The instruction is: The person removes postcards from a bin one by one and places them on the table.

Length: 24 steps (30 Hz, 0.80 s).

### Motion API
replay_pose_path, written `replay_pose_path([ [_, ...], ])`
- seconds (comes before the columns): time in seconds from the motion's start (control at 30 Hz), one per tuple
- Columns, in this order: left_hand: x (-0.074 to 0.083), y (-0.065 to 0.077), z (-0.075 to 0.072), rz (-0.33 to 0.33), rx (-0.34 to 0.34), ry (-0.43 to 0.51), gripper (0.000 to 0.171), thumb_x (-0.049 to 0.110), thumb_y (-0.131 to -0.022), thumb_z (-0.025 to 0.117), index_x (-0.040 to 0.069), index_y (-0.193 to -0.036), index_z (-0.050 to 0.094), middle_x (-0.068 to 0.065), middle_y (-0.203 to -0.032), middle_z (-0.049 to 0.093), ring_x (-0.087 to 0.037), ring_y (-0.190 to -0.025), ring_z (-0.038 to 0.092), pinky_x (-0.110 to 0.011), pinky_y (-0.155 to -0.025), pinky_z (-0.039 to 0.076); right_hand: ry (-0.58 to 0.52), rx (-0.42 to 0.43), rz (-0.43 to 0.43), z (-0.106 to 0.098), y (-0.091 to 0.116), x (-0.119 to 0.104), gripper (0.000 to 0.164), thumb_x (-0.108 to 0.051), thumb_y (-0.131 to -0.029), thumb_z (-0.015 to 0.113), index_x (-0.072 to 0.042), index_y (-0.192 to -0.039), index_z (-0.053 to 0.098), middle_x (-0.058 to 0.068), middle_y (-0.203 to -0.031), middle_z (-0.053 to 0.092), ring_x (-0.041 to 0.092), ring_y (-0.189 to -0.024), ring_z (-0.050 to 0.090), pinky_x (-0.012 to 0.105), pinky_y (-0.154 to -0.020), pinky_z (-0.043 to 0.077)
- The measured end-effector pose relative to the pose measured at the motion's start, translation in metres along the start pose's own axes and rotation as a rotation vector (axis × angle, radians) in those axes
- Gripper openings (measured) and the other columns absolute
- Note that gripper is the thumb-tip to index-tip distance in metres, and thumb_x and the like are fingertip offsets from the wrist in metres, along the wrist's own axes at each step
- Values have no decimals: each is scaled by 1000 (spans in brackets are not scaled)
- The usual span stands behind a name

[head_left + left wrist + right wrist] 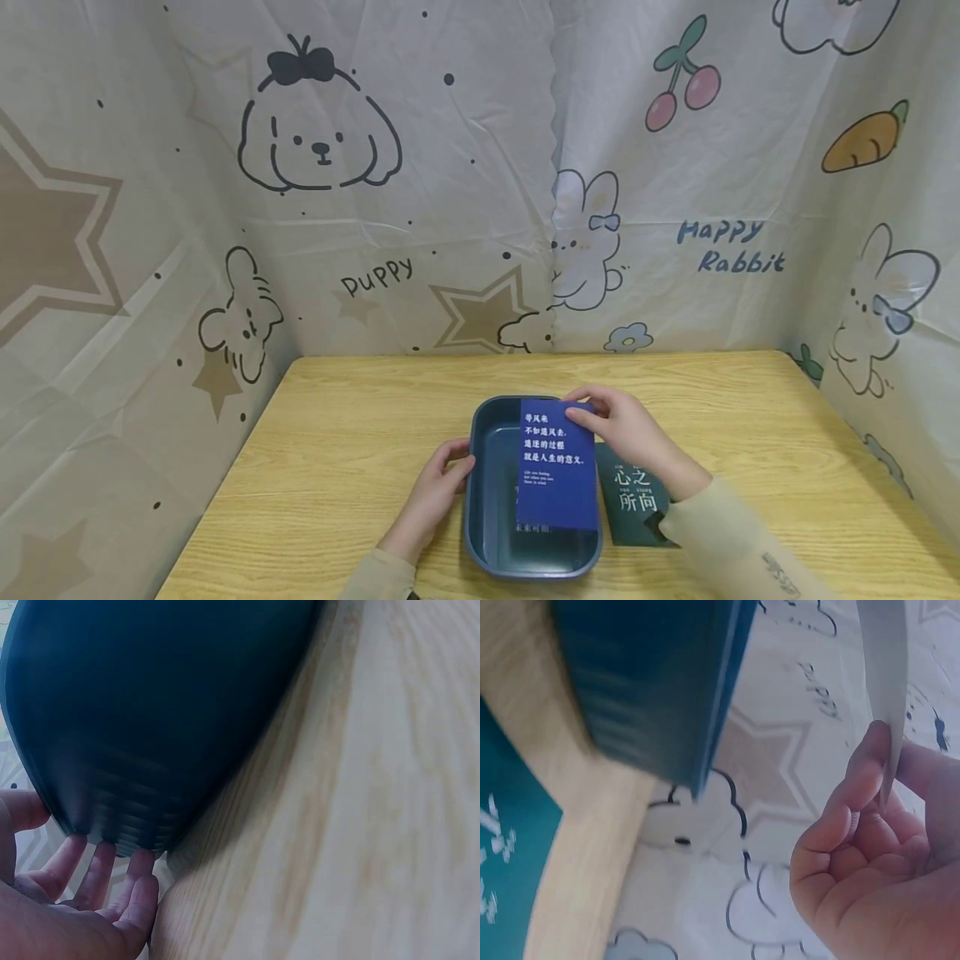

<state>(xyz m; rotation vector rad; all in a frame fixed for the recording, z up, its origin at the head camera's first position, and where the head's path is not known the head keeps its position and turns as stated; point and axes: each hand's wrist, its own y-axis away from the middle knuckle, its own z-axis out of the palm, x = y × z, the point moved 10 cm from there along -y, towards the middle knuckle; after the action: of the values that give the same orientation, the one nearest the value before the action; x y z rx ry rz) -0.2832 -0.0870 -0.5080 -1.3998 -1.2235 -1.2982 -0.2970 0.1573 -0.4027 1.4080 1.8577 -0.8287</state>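
A deep teal plastic bin (495,533) stands on the table. My left hand (438,492) grips its left side, thumb at the rim and fingertips against the outer wall (150,697). My right hand (618,425) pinches the upper right corner of a dark blue card (558,492) printed with white Chinese text, held over the bin. In the right wrist view the thin card (885,667) is nearly edge-on between thumb and fingers. White lettering inside the bin, partly hidden below the card, seems to belong to another dark card (534,529).
A dark green card (630,521) with white lettering lies on the table right of the bin, partly under my right forearm. The wood-grain table (337,442) ends at a printed cloth backdrop (420,317), which also hangs along both sides.
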Motion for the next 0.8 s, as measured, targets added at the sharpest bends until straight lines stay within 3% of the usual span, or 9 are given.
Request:
replay_pose_path([
  [0.37, -4, -1, -1, -13, -7, -9, 42, 24, -98, 50, 2, -134, 48, -21, -135, 48, -27, -111, 53, -39, -87, 50, 32, 37, 32, -51, 10, 26, 39, -41, -92, 58, -13, -117, 63, 13, -99, 71, 17, -77, 65, 50, -81, 53],
  [0.57, -5, -2, 0, -19, -3, -13, 42, 24, -98, 50, 3, -134, 48, -21, -135, 48, -26, -111, 52, -43, -89, 50, 73, 15, 35, -63, 16, 44, 38, -39, -91, 60, -11, -114, 64, 16, -106, 68, 19, -83, 64, 51, -83, 53],
  [0.8, -3, -1, -1, -28, 7, -21, 43, 28, -98, 51, 4, -134, 48, -20, -136, 48, -26, -112, 51, -42, -90, 49, 118, -19, 53, -72, 23, 63, 36, -38, -91, 59, -9, -112, 65, 19, -118, 63, 28, -101, 58, 58, -89, 50],
])
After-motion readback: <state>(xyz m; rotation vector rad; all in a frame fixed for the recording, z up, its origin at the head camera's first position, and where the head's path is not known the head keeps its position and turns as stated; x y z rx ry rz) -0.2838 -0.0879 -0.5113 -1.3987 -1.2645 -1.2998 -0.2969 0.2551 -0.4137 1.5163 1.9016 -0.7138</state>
